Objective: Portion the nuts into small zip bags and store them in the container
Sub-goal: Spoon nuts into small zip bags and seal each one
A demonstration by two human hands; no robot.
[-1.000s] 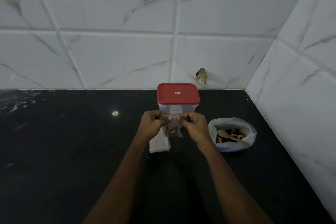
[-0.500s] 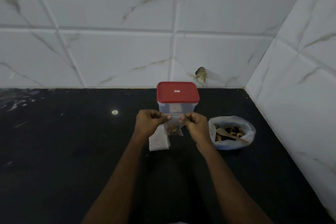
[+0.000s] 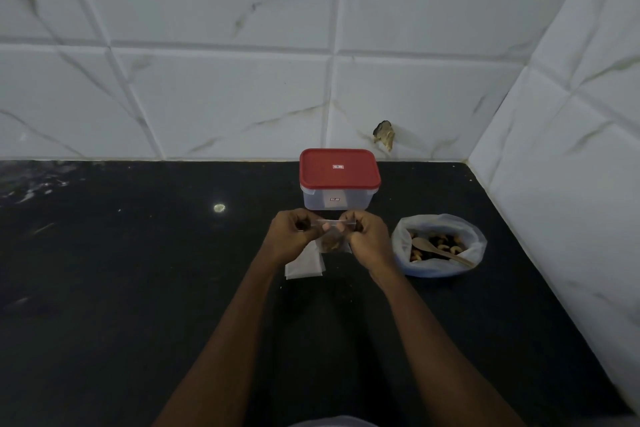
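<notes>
While the small zip bag (image 3: 333,240) hangs between my two hands, just this side of the container (image 3: 337,200), the job I judge to be in hand is closing its zip. A clump of nuts (image 3: 331,244) sits at the bottom of it, and the clear top strip runs level from one hand to the other. My left hand (image 3: 290,240) pinches the strip's left end with curled fingers and thumb; my right hand (image 3: 367,238) pinches the right end the same way. Whether the zip is already pressed shut along its length I cannot tell at this size.

To do this well, I would keep the bag upright so the nuts stay low and clear of the track, then run a thumb and finger pinch from one end to the other while the other hand anchors its corner. A light tug at the mouth would check the seal.

Beneath my left hand, partly hidden by it, lies a stack of empty bags (image 3: 302,266), flat on the black counter (image 3: 138,288). Behind the hands stands the container, its red lid (image 3: 339,168) on, so one hand must come free to open it. To the right, the large open bag (image 3: 441,270) holds the loose supply, a wooden spoon (image 3: 434,249) resting in it. Behind it all, white tiled walls (image 3: 207,97) meet in a corner.
</notes>
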